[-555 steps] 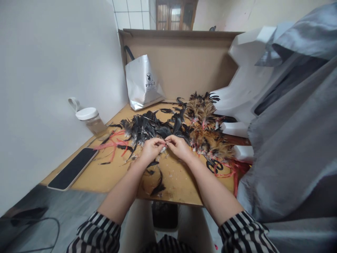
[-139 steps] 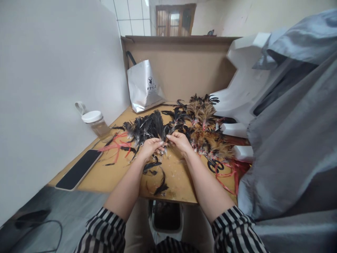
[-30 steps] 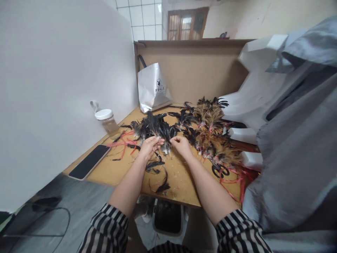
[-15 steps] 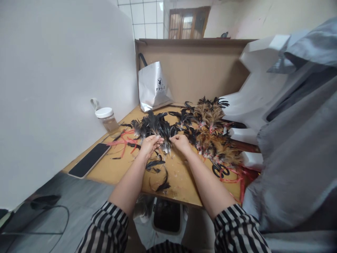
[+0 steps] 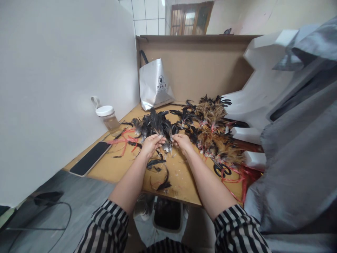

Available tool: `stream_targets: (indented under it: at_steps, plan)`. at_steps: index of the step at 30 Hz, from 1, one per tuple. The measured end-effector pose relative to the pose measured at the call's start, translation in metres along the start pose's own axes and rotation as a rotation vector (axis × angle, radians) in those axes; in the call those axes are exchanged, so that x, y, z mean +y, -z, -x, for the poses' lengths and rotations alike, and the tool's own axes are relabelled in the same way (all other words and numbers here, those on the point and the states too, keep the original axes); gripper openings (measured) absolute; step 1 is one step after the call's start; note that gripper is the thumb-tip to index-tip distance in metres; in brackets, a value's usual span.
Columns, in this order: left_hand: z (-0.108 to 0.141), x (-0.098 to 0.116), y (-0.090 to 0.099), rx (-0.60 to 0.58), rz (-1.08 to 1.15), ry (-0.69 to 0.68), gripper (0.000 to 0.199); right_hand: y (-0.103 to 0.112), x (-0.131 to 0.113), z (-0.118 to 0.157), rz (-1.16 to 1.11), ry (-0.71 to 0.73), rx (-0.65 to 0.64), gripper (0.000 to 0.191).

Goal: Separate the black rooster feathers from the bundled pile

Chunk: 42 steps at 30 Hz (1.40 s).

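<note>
Black feathers [image 5: 156, 121] lie in a loose pile on the yellowish tabletop, just beyond my hands. My left hand [image 5: 153, 144] is closed in a pinch at the near side of this pile, with dark feathers standing up from its fingertips. Opposite it, my right hand [image 5: 182, 142] pinches at the quill ends of the feathers; what exactly lies between its fingertips is too small to make out. Pale quill bases [image 5: 166, 148] show between the two hands. Several stray black feathers [image 5: 163, 182] are scattered nearer to me.
Tied brown feather bunches [image 5: 216, 144] sit at the right, by black-handled scissors [image 5: 222, 170] and red plastic strips [image 5: 244, 175]. To the left are more red strips [image 5: 125, 140], a phone [image 5: 91, 159] and a lidded jar [image 5: 107, 117]. A silver bag [image 5: 155, 84] leans at the back.
The view has shifted slightly. My right hand's fingers reach out a little more toward the quill ends than before. The left hand keeps its pinch at nearly the same spot.
</note>
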<state>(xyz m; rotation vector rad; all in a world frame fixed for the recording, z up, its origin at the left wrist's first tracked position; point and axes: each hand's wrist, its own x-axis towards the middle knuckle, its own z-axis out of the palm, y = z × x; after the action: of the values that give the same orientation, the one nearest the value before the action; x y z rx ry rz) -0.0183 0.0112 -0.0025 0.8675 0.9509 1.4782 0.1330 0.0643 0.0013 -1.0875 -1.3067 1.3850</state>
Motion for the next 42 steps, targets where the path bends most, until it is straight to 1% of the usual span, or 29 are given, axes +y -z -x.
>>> stream_targets:
  at_steps: [2, 4, 9, 12, 15, 19, 22, 24, 26, 29, 31, 35, 39, 42]
  plan:
    - [0.001, -0.001, 0.0, -0.037, 0.012, 0.018, 0.02, 0.001, -0.004, 0.002, -0.133, 0.011, 0.004, 0.021]
    - [0.002, -0.001, 0.0, -0.093, 0.036, 0.052, 0.019, -0.002, -0.006, 0.004, -0.189, 0.057, 0.031, 0.021]
    - [0.005, -0.001, -0.001, -0.205, 0.103, 0.141, 0.012, -0.015, -0.002, 0.009, -0.158, 0.18, 0.086, 0.02]
    - [0.006, -0.001, -0.003, -0.224, 0.108, 0.162, 0.012, -0.023, -0.001, 0.015, -0.134, 0.226, 0.089, 0.019]
    - [0.006, -0.001, -0.004, -0.223, 0.119, 0.17, 0.011, -0.028, -0.002, 0.02, -0.133, 0.213, 0.06, 0.02]
    - [0.006, 0.001, -0.004, -0.233, 0.191, 0.15, 0.006, -0.024, -0.003, 0.02, -0.212, 0.106, -0.021, 0.027]
    - [0.007, 0.002, -0.003, -0.232, 0.226, 0.146, 0.005, -0.019, -0.006, 0.02, -0.323, 0.004, -0.166, 0.03]
    - [0.008, 0.003, -0.003, -0.233, 0.23, 0.156, 0.006, -0.015, -0.009, 0.021, -0.367, -0.04, -0.259, 0.03]
    - [0.009, 0.003, -0.003, -0.248, 0.237, 0.164, 0.006, -0.014, -0.011, 0.022, -0.386, -0.052, -0.306, 0.032]
    - [0.009, 0.003, -0.004, -0.262, 0.245, 0.176, 0.005, -0.013, -0.01, 0.021, -0.388, -0.029, -0.271, 0.029]
    - [0.008, 0.001, -0.005, -0.236, 0.212, 0.172, 0.007, -0.012, -0.008, 0.019, -0.353, 0.013, -0.223, 0.028]
    - [0.005, -0.002, -0.005, -0.174, 0.065, 0.137, 0.013, -0.009, -0.006, 0.015, -0.208, 0.142, -0.149, 0.028]
    - [0.005, -0.004, -0.006, -0.18, -0.027, 0.111, 0.018, -0.007, -0.007, 0.014, -0.029, 0.243, -0.09, 0.028]
    - [0.007, -0.004, -0.008, -0.184, -0.075, 0.106, 0.018, -0.008, -0.006, 0.015, 0.057, 0.274, -0.08, 0.027]
